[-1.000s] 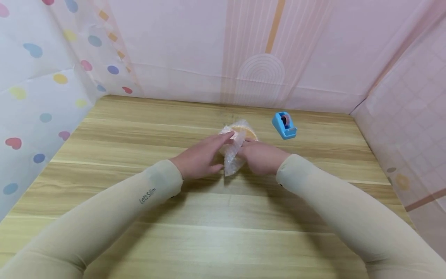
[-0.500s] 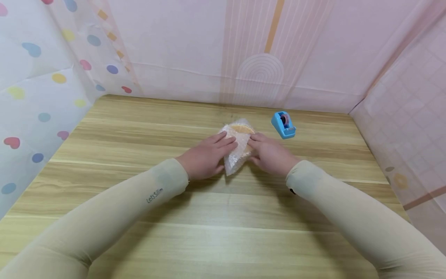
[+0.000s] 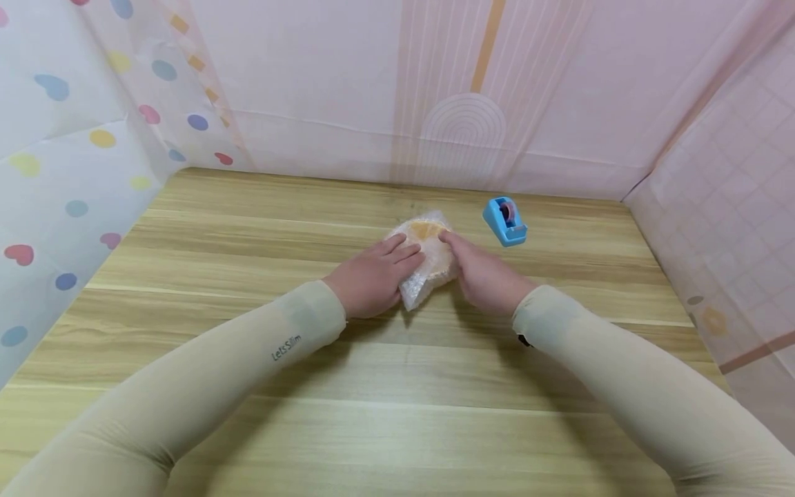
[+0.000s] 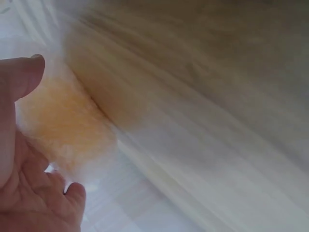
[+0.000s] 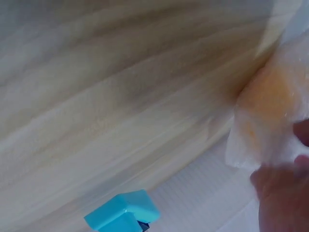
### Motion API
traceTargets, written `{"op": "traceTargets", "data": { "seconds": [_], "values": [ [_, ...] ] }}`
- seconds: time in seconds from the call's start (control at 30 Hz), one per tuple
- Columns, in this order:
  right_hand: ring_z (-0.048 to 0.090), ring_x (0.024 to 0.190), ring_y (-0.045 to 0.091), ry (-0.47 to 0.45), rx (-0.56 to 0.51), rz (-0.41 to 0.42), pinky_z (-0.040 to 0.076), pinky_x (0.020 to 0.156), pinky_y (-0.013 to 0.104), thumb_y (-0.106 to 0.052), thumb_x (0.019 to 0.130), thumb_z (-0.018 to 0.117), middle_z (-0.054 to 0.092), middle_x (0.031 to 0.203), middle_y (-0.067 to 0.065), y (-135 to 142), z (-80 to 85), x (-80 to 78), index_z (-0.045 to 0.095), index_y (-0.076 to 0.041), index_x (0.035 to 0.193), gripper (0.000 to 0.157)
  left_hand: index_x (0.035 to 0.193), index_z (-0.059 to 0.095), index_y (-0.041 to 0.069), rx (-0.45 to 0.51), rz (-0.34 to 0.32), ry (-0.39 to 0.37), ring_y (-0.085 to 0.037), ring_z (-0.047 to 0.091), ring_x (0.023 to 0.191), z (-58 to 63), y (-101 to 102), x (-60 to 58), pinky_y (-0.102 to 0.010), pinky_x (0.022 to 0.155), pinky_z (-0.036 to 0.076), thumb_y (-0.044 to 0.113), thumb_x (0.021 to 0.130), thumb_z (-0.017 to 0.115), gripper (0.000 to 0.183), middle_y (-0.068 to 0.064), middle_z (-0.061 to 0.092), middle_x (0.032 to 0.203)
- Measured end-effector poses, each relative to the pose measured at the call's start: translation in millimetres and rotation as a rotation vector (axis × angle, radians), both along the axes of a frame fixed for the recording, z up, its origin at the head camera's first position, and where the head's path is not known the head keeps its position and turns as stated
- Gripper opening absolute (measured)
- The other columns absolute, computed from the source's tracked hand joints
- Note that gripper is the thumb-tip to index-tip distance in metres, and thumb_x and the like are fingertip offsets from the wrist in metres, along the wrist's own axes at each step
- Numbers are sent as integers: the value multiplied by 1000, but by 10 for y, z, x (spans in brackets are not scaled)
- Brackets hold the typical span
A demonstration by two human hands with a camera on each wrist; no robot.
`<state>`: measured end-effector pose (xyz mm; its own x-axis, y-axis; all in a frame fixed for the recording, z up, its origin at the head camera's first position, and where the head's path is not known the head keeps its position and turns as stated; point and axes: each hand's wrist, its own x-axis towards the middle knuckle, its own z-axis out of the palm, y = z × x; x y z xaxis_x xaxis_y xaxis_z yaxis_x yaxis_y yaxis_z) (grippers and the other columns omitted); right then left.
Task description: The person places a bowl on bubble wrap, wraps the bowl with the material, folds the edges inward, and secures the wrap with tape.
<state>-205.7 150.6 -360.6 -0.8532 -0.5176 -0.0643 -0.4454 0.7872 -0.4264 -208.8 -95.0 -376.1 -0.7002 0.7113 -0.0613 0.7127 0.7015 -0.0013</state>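
A flat round thing with orange-slice colouring lies wrapped in bubble wrap [image 3: 437, 259] between both hands, its orange upper part showing through. My left hand [image 3: 370, 281] holds its left side, fingers stretched over the top; in the left wrist view the thumb [image 4: 24, 76] stands on the other side of the wrap. My right hand [image 3: 487, 277] grips the right edge with one digit over the top face; its other fingers are mostly hidden in the head view. The right wrist view shows a corner of the bubble wrap [image 5: 244, 147] sticking out beside the fingertips.
A blue tape dispenser [image 3: 506, 222] with a pink roll stands on the wooden table [image 3: 397, 407], behind and to the right of the hands. A patterned pink curtain [image 3: 310, 90] rises at the table's back edge, with further sheets at both sides.
The standing flap of bubble wrap now lies flat over the round thing. My left hand came over onto it, and my right hand drew back from the middle to the right edge.
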Motion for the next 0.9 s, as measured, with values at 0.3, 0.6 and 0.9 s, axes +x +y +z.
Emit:
{"op": "traceTargets", "data": {
  "seconds": [0.3, 0.6, 0.9],
  "values": [
    [53, 146, 36, 161, 26, -18, 44, 121, 51, -7, 106, 58, 56, 155, 21, 5, 20, -30, 61, 0, 144, 39, 164, 35, 5, -28, 11, 23, -36, 24, 162, 39, 45, 14, -48, 135, 21, 25, 108, 48, 61, -13, 34, 172],
    [59, 140, 35, 185, 113, 73, 47, 119, 50, -4, 105, 59, 63, 148, 18, -14, 39, -53, 65, 1, 141, 37, 165, 30, 2, -69, 59, 69, -36, 25, 162, 51, 101, -2, -50, 133, 25, 30, 108, 44, 65, -16, 31, 172],
    [60, 140, 34, 171, 137, 74, 47, 120, 50, -2, 104, 59, 65, 146, 17, -23, 51, -51, 64, 1, 141, 38, 164, 36, 8, -133, 97, 62, -33, 24, 162, 73, 173, -42, -52, 133, 24, 32, 108, 45, 62, -11, 33, 172]
  ]
}}
